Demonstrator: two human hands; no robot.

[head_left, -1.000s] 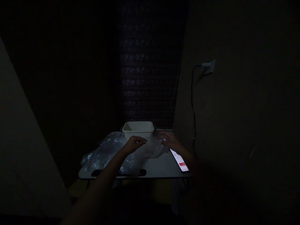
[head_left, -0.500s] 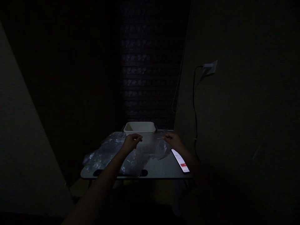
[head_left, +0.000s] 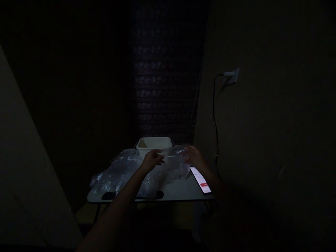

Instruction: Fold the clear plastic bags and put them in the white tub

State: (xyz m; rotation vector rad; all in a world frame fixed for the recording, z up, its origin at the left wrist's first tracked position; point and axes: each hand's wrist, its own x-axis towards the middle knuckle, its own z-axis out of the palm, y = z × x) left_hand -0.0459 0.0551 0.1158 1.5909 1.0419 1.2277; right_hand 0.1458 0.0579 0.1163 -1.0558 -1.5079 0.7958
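A clear plastic bag [head_left: 174, 162] is stretched between my two hands above the small table. My left hand [head_left: 153, 160] is closed on its left side, with the fingers bent toward the right. At the bag's right side, my right hand [head_left: 193, 156] grips it, its fingers partly seen through the film. More clear plastic bags [head_left: 118, 173] lie in a crumpled pile on the left half of the table, partly behind my left forearm. The dim light blurs where the held bag ends and the pile begins.
A white bin [head_left: 154, 142] stands at the back of the table [head_left: 181, 190]. A lit phone [head_left: 201, 180] lies by the right edge, near my right wrist. A black cable [head_left: 215, 122] hangs from a wall outlet [head_left: 231, 76] on the right.
The plastic between my hands has risen and spread out flatter. My left hand has shifted slightly right, and the fingers of both hands have changed pose. The whole view has moved a little.
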